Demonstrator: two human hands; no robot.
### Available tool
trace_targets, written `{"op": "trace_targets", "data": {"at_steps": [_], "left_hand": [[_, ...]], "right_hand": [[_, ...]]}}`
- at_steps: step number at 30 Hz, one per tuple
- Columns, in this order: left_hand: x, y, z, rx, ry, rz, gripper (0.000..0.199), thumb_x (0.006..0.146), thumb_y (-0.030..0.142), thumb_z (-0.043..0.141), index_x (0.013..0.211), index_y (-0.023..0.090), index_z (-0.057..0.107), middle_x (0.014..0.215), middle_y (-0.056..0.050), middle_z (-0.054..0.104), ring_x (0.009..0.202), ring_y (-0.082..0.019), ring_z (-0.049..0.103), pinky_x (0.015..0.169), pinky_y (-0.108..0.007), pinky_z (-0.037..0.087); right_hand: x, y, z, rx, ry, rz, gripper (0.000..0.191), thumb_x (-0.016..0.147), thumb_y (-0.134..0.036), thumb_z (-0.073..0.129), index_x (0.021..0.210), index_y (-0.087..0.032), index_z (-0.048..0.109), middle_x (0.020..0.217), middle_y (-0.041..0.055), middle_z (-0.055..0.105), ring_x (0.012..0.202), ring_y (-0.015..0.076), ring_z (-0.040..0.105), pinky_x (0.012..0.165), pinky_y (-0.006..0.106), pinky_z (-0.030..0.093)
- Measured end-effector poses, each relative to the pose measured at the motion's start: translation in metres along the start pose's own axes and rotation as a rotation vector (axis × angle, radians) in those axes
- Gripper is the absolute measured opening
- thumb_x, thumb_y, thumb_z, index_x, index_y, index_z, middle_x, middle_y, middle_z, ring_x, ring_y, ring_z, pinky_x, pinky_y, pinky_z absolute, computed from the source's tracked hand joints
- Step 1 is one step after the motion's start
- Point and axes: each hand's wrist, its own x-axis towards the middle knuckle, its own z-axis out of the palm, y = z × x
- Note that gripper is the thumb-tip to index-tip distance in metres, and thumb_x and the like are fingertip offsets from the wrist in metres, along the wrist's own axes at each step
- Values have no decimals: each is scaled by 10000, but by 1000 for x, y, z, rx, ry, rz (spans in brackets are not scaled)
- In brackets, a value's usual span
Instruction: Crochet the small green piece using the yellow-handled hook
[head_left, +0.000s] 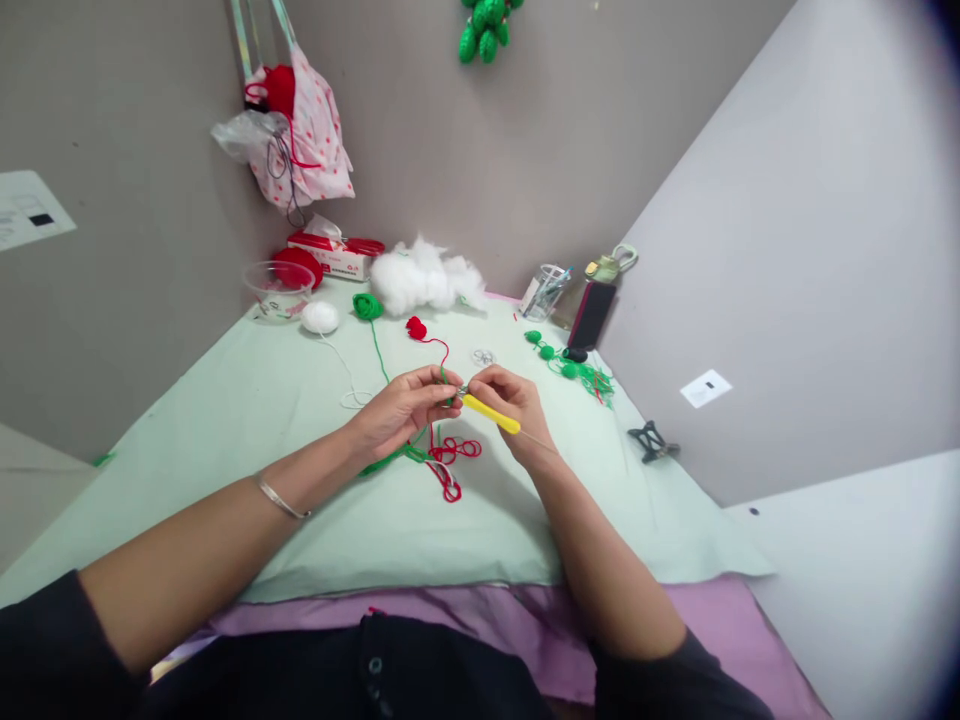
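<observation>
My left hand [409, 405] pinches a small green piece of crochet work [448, 388], much of it hidden by my fingers. A crochet hook with a yellow handle [492, 413] is gripped in my right hand [516, 408], its metal tip meeting the green work. Both hands are close together above the table. Below them lie loose strands of red yarn [457, 447] and green yarn [394, 458]. Farther back is a little red ball of yarn [417, 328] with a strand running toward my hands. A green ball of yarn [367, 306] and a white ball of yarn [320, 318] sit to its left.
White stuffing [424, 277] lies at the back beside a tissue box [337, 255] and a clear plastic bowl [279, 292]. On the right are a pen cup [545, 292], a bottle [600, 270], a phone [592, 315], small green crocheted pieces [549, 352] and a black stand [652, 441].
</observation>
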Motion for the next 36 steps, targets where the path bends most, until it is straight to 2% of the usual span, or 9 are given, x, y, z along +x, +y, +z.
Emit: {"op": "trace_targets", "data": {"at_steps": [5, 11, 17, 24, 27, 31, 36], "left_hand": [[4, -10, -7, 5, 38, 6, 138, 730, 94, 787, 835, 144, 714, 817, -1, 693, 789, -136, 704, 850, -289, 558], [8, -13, -12, 27, 27, -24, 172, 734, 116, 806, 883, 148, 727, 823, -22, 725, 800, -164, 728, 855, -317, 550], [5, -11, -10, 80, 4, -2, 208, 731, 180, 870, 888, 151, 736, 875, -19, 737, 805, -146, 707, 895, -324, 530], [4, -11, -6, 153, 4, 67, 198, 731, 223, 840, 809, 169, 667, 884, -18, 746, 737, -135, 674, 821, -315, 522], [7, -14, -6, 201, 16, 66, 189, 710, 210, 818, 756, 173, 637, 795, -3, 710, 703, -146, 665, 775, -314, 519], [9, -16, -10, 270, 57, 39, 165, 690, 157, 786, 703, 177, 623, 706, 14, 661, 648, -135, 622, 704, -291, 496], [4, -12, -15, 277, 45, -27, 189, 666, 164, 798, 658, 181, 610, 685, 13, 642, 626, -129, 586, 659, -282, 507]], "right_hand": [[3, 7, 7, 163, -27, 44, 246, 805, -412, 772, 736, -197, 672, 866, -9, 652, 631, 82, 500, 644, 282, 427], [9, 14, 8, 360, -57, 175, 341, 756, -504, 808, 747, -196, 661, 701, -27, 579, 591, 85, 458, 560, 252, 386], [11, 15, 5, 473, -66, 225, 359, 689, -478, 863, 703, -201, 635, 707, -18, 601, 616, 82, 455, 541, 219, 372], [8, 15, 7, 522, -155, 250, 426, 696, -568, 860, 743, -221, 617, 822, 7, 697, 557, 74, 391, 473, 226, 277], [7, 14, 9, 515, -188, 250, 440, 712, -569, 859, 718, -210, 605, 767, -17, 667, 533, 62, 376, 501, 235, 309], [7, 13, 7, 486, -213, 259, 436, 711, -507, 886, 671, -197, 582, 663, -36, 620, 562, 69, 438, 556, 235, 343], [4, 16, 4, 466, -262, 303, 436, 706, -485, 898, 664, -184, 584, 639, -28, 609, 567, 70, 434, 549, 229, 337]]}}
